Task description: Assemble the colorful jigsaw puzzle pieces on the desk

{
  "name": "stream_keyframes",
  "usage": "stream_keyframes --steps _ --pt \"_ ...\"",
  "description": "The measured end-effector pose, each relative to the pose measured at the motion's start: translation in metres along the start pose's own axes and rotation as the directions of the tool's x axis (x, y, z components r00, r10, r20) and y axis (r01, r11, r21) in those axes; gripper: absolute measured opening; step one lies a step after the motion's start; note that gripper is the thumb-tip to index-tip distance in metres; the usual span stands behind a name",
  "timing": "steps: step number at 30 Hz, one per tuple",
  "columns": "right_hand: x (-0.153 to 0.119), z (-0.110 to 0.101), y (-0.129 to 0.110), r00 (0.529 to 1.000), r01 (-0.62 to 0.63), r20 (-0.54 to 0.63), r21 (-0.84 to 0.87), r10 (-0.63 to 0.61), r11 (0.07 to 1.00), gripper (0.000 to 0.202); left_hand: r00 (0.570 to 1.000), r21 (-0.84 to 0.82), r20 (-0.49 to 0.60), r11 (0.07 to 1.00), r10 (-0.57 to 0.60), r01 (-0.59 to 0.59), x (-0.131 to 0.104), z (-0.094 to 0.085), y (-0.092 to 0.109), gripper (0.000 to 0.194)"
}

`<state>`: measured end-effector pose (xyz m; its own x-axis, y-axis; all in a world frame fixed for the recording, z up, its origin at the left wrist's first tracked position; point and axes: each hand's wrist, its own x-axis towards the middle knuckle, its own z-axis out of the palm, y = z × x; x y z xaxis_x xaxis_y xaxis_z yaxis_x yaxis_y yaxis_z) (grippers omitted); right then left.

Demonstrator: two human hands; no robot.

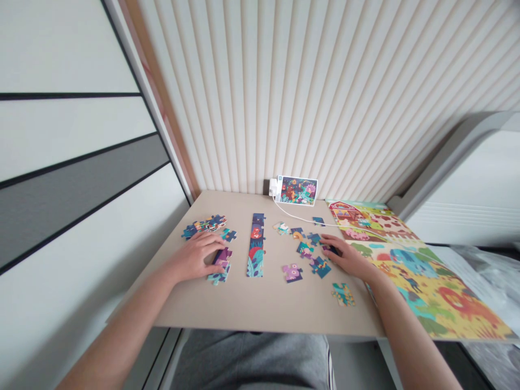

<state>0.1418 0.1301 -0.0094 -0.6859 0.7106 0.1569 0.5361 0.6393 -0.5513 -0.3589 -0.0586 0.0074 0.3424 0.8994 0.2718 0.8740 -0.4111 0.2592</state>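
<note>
My left hand (pixel 197 257) rests on the left of the table, fingers spread and palm down. Its thumb and fingertips lie against a joined pair of purple and teal puzzle pieces (pixel 221 262). A pile of overlapping puzzle pieces (pixel 208 223) is just beyond its knuckles, and a loose teal piece (pixel 229 234) is by its fingertips. My right hand (pixel 344 255) has its thumb and fingers around a dark puzzle piece (pixel 333 249), partly hidden by the hand. Between both hands stands a joined vertical strip of puzzle pieces (pixel 255 246) showing a red animal and leaves.
Several loose pieces lie near my right hand, among them a pink one (pixel 292 272) and a green-yellow one (pixel 343 294). A picture card (pixel 299 190) leans at the back beside a white plug (pixel 273 187) with its cable. Two finished puzzles, farm (pixel 376 221) and safari (pixel 426 287), lie right.
</note>
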Motion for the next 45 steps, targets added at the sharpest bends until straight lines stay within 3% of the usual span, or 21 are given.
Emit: stream_keyframes --steps 16,23,27,29,31,34,39,43,45 --pt "0.0 -0.001 -0.003 1.0 0.013 -0.015 0.01 -0.013 1.0 0.044 0.993 0.043 -0.092 0.996 -0.07 0.075 -0.001 0.011 0.002 0.048" --pt "-0.001 0.0 -0.003 1.0 0.013 -0.019 -0.024 -0.014 1.0 0.043 0.977 -0.101 -0.166 0.988 -0.13 0.114 0.0 0.015 0.002 0.04" --pt "-0.001 0.001 -0.002 1.0 0.009 -0.016 -0.03 -0.009 1.0 0.042 0.942 -0.255 -0.249 0.953 -0.226 0.162 0.003 0.014 0.003 0.035" --pt "-0.001 0.001 -0.002 1.0 0.009 -0.018 -0.028 -0.01 1.0 0.042 0.908 -0.418 -0.236 0.88 -0.346 0.227 0.005 0.015 0.012 0.04" --pt "-0.001 0.001 -0.003 1.0 0.016 -0.021 -0.028 -0.017 0.999 0.042 0.882 -0.604 -0.135 0.743 -0.452 0.288 0.005 0.019 0.029 0.046" --pt "-0.001 0.001 -0.003 1.0 0.026 -0.017 -0.025 -0.026 0.999 0.042 0.885 -0.728 0.007 0.604 -0.466 0.324 0.004 0.029 0.067 0.049" --pt "-0.002 0.0 -0.004 0.999 0.028 -0.02 -0.013 -0.029 1.0 0.04 0.875 -0.772 0.001 0.556 -0.485 0.309 0.004 0.05 0.114 0.055" --pt "-0.002 0.0 -0.003 0.999 0.021 -0.034 -0.008 -0.021 1.0 0.04 0.856 -0.769 -0.015 0.553 -0.516 0.32 0.002 0.056 0.118 0.056" --pt "-0.002 0.0 -0.003 0.999 0.018 -0.039 -0.005 -0.018 1.0 0.039 0.822 -0.766 -0.078 0.562 -0.564 0.313 -0.002 0.056 0.115 0.047"
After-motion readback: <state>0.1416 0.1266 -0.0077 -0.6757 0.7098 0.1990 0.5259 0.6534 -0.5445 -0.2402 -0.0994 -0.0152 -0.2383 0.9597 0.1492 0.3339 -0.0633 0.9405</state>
